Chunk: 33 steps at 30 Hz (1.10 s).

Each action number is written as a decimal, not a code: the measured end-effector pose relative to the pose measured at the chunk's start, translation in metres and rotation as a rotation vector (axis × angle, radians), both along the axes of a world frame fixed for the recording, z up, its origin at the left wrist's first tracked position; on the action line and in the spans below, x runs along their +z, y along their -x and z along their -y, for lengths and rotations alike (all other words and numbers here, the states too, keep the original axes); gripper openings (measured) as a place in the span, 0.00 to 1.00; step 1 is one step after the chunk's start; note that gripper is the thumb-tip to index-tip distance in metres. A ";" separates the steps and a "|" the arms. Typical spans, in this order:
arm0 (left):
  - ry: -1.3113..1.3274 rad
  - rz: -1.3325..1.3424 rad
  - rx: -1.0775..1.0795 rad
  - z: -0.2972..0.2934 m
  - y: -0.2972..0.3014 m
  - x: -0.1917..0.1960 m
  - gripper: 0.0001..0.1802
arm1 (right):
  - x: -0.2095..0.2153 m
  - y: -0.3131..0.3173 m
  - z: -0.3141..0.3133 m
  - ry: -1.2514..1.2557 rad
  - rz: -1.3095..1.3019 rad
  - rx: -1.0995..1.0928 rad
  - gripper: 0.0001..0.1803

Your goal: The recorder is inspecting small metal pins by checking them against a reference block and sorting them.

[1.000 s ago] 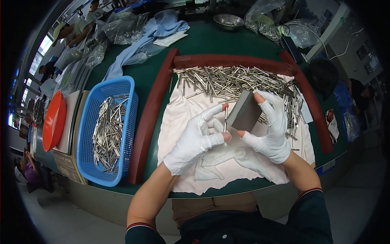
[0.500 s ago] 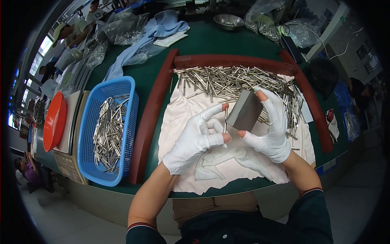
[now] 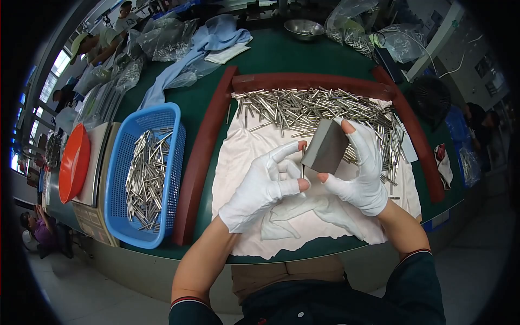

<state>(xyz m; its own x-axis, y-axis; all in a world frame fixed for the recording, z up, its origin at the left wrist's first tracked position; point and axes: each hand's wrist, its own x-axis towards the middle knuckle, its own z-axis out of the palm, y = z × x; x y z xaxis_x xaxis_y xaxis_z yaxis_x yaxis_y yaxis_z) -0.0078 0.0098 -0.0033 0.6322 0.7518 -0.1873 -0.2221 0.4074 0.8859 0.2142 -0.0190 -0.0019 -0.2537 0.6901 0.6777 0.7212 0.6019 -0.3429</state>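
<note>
My left hand (image 3: 265,181), in a white glove with bare fingertips, pinches a thin metal pin (image 3: 303,161) upright by its ends between thumb and forefinger. My right hand (image 3: 362,168), gloved the same way, grips a grey rectangular block (image 3: 327,145) between thumb and fingers. The block stands tilted, its left edge close beside the pin; whether they touch I cannot tell. Beyond both hands spreads a heap of metal pins (image 3: 303,105) on a pale cloth (image 3: 233,162). A crumpled white cloth (image 3: 309,214) lies below my hands.
Dark red bars (image 3: 203,157) frame the work area at the left, back and right. To the left stands a blue basket (image 3: 176,146) with many pins, beside an orange-red bowl (image 3: 74,162). A metal bowl (image 3: 304,29) and plastic bags (image 3: 168,40) are at the back.
The pin between my left fingers looks turned, its bright side now darker. My hands and the block have stayed nearly in place.
</note>
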 end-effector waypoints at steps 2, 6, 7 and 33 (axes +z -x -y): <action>0.016 0.023 0.007 0.001 -0.001 0.001 0.44 | -0.003 -0.001 -0.001 0.011 -0.033 0.002 0.50; 0.044 0.032 0.017 0.003 -0.001 0.006 0.44 | -0.001 0.000 -0.001 0.010 -0.023 -0.001 0.50; 0.045 0.037 0.015 0.002 -0.001 0.004 0.43 | 0.000 0.001 -0.001 0.017 -0.022 -0.002 0.50; 0.017 -0.090 -0.067 0.004 -0.003 0.012 0.37 | 0.007 0.005 0.002 -0.014 -0.065 0.043 0.51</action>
